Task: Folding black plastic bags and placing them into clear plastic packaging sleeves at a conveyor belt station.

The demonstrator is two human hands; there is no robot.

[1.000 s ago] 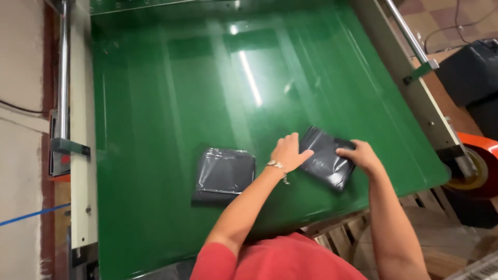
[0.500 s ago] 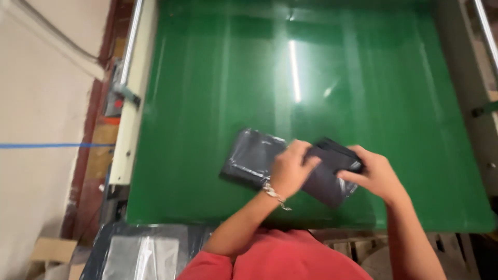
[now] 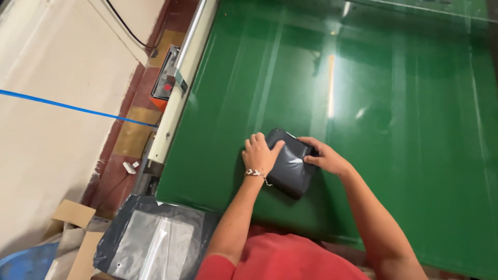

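Note:
A dark grey plastic-wrapped package (image 3: 291, 171) lies on the green conveyor belt (image 3: 394, 129) near its front edge. My left hand (image 3: 259, 153), with a beaded bracelet at the wrist, grips the package's left end. My right hand (image 3: 324, 156) holds its right, upper end, fingers curled over the edge. Only this one dark bundle shows; whether a second package lies under it is hidden. My red shirt (image 3: 290, 259) fills the bottom of the view.
A pale metal side rail (image 3: 182, 83) runs along the belt's left edge, with a small control box with a red button (image 3: 166, 85). Below left lie dark and clear plastic bags (image 3: 150, 243), cardboard scraps (image 3: 72, 213) and a blue tub (image 3: 26, 262). A blue line (image 3: 67, 108) crosses the floor.
Both hands carried the right-hand dark package leftward onto the spot of the other package; only one bundle shows now. The view has swung to the left.

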